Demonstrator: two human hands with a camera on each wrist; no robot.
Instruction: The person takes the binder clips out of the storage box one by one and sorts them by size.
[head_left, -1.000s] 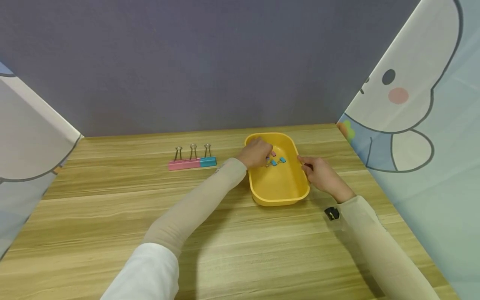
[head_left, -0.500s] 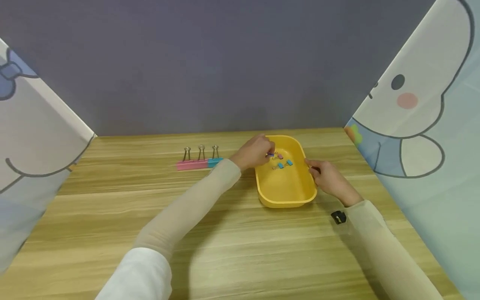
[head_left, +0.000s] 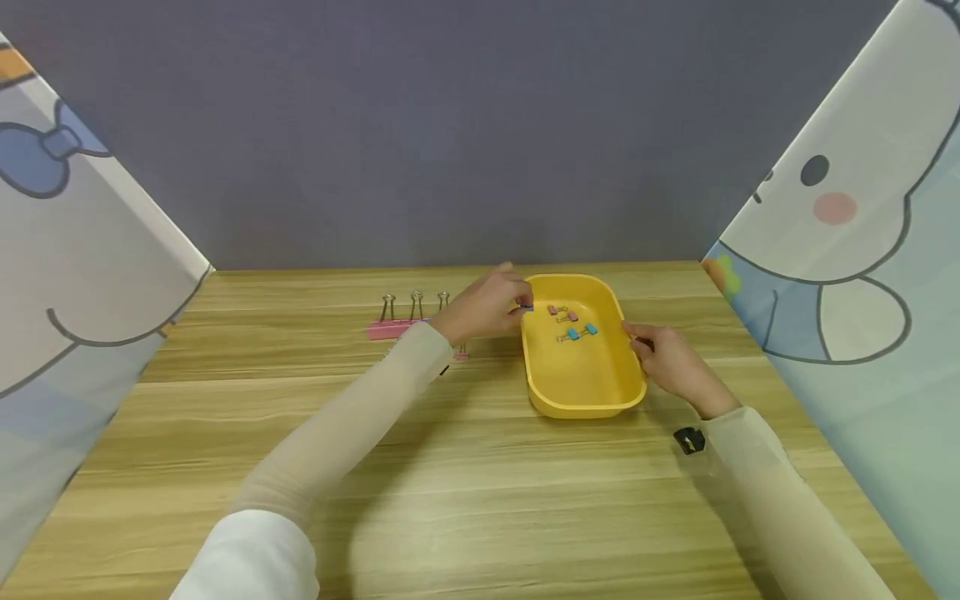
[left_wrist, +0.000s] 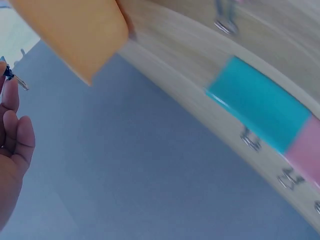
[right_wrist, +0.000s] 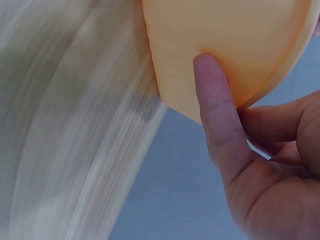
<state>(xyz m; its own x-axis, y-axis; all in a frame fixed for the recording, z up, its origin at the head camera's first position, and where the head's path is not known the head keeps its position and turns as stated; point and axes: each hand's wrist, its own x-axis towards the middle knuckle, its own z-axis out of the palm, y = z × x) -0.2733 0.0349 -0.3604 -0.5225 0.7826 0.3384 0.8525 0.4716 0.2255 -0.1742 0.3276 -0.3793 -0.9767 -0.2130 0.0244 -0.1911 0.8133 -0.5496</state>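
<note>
My left hand (head_left: 487,302) is at the far left rim of the yellow tray (head_left: 585,379), pinching a small dark blue binder clip (left_wrist: 9,73) with a silver handle. Inside the tray lie two small pink binder clips (head_left: 573,317) and two small light blue ones (head_left: 573,334). On the tray's right side, my right hand (head_left: 675,362) grips the rim, its thumb (right_wrist: 215,95) flat against the outer wall. Left of the tray, a row of larger binder clips, pink (head_left: 386,330) and teal (left_wrist: 260,102), stands with handles up, partly hidden behind my left hand and sleeve.
A small pink binder clip (head_left: 461,356) lies on the wooden table (head_left: 480,500) just below my left wrist. Beside my right sleeve is a small black object (head_left: 689,440). A grey panel (head_left: 450,133) rises behind the table, with cartoon-printed sheets at both sides.
My left hand has moved left from inside the tray to its left rim, with the dark blue clip. My right hand keeps its grip. The head view has shifted a little left.
</note>
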